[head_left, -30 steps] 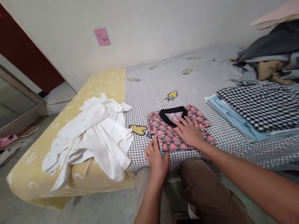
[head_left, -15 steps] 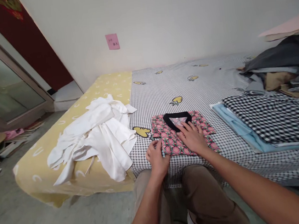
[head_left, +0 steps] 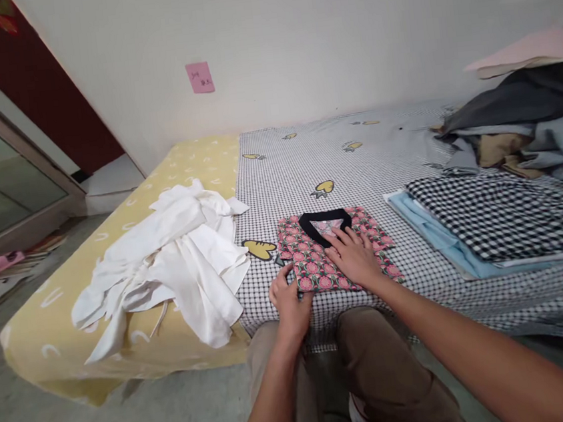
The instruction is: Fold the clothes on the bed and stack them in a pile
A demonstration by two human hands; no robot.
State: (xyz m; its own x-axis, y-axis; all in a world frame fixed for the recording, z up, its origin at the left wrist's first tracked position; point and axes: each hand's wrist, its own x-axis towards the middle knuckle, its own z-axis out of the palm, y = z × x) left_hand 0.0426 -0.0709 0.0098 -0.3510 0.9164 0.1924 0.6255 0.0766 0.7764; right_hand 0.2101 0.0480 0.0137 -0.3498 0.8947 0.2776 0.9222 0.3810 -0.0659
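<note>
A pink floral shirt with a black collar lies folded flat at the front of the bed, collar pointing away from me. My left hand is at its near left corner, fingers curled around the edge, with the thumb at the front edge. My right hand rests palm down on the shirt just below the collar, fingers spread. To the left, a crumpled white garment lies loose, partly on the yellow sheet.
At right sits a folded stack with a black-and-white checked cloth over a light blue one. Behind it rises a pile of dark and grey clothes. The bed's yellow edge and my knees are in front.
The view has shifted slightly, so the scene sits a little further left. Both hands stay at the same places on the floral shirt.
</note>
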